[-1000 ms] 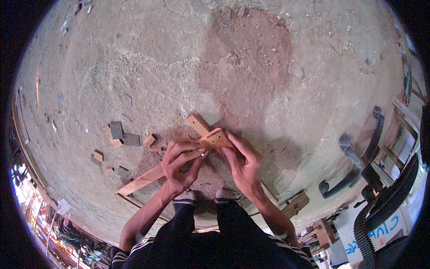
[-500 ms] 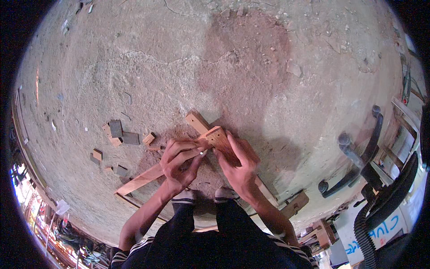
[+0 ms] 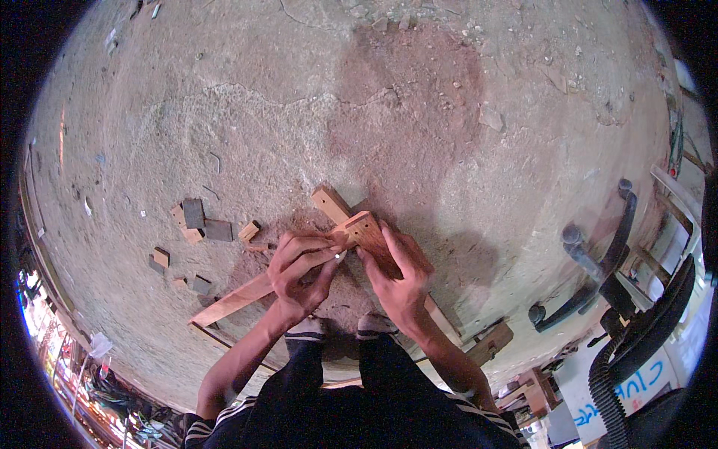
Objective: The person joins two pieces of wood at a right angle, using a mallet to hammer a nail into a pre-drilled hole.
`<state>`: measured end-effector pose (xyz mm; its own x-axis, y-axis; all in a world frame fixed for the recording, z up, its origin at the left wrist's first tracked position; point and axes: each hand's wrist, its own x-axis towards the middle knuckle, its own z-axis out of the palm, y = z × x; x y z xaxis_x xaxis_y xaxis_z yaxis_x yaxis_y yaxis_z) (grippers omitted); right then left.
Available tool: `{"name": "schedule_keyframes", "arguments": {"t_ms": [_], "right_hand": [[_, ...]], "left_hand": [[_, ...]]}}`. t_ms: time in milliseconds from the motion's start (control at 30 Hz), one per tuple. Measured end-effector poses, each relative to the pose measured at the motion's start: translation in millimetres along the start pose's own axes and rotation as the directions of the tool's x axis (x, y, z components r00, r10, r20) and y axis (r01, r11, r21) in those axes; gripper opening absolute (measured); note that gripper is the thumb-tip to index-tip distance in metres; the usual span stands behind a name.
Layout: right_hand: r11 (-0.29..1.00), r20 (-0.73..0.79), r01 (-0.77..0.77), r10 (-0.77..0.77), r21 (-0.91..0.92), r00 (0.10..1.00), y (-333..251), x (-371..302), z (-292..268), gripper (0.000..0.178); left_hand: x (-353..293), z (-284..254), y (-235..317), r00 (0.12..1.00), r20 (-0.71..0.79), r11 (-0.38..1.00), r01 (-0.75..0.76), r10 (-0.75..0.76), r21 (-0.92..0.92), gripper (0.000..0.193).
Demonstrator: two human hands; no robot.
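Note:
Pieces of brown wood meet in front of me, between my hands. One long wooden strip (image 3: 233, 301) runs from the lower left up under my left hand (image 3: 303, 271), whose fingers curl round it near the joint. A tiny white spot shows at its fingertips; what it is I cannot tell. My right hand (image 3: 402, 275) grips a wooden piece (image 3: 376, 245) with small holes near its upper end, thumb and fingers on either side. Behind them, another wooden bar (image 3: 329, 203) with a hole sticks out to the upper left. The fingers hide how the pieces join.
Several small wood offcuts (image 3: 218, 230) lie on the rough concrete floor (image 3: 247, 142) to the left. My feet (image 3: 378, 324) are just below the work. A black stand with legs (image 3: 580, 303) and a ribbed hose (image 3: 607, 382) are on the right.
Both hands keep the same grip on the wood, nearly still. The view has shifted very slightly.

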<state>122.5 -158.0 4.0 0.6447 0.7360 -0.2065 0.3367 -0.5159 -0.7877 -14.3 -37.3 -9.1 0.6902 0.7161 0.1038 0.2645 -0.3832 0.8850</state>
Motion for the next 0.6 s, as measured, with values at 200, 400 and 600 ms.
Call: {"name": "schedule_keyframes", "arguments": {"t_ms": [200,400,600], "right_hand": [[1.0,-0.023,0.007,-0.007,0.017,1.0,1.9,-0.5,1.6,0.054],[1.0,-0.02,0.014,-0.014,0.012,1.0,1.6,-1.7,2.9,0.052],[1.0,-0.047,0.019,-0.019,0.004,0.999,-1.2,0.0,3.1,0.05]], "left_hand": [[-1.3,2.3,-2.5,1.0,-0.013,1.0,-0.001,0.0,-0.014,0.027],[-2.7,1.2,-3.5,1.0,-0.011,1.0,0.005,-0.005,-0.011,0.027],[-3.8,1.9,-4.4,1.0,-0.016,1.0,-0.001,0.001,-0.011,0.027]]}}
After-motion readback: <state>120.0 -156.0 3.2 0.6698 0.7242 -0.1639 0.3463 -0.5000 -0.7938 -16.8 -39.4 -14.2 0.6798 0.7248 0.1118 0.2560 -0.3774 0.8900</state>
